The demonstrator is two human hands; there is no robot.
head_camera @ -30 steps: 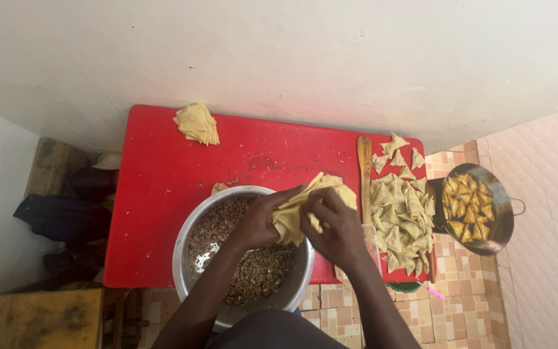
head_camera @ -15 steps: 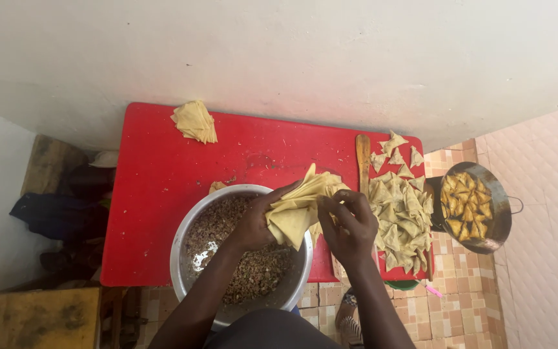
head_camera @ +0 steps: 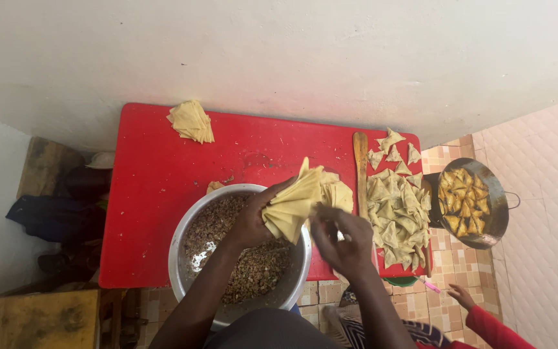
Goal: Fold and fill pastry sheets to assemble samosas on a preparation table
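Peeling one sheet off pale fanned pastry wrappers [head_camera: 295, 203], left hand [head_camera: 250, 223] clamped around them, right hand [head_camera: 340, 236] pinching at four o'clock, above round steel filling bowl [head_camera: 182, 242].

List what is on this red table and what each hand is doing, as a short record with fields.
Surface: red plastic table
Left hand: grips a fanned stack of pale yellow pastry sheets
Right hand: at the stack's lower edge
Under the hands: round metal bowl of brown minced filling
To the right: pile of folded raw triangles, wooden stick
Beyond the table: metal pan of frying triangles
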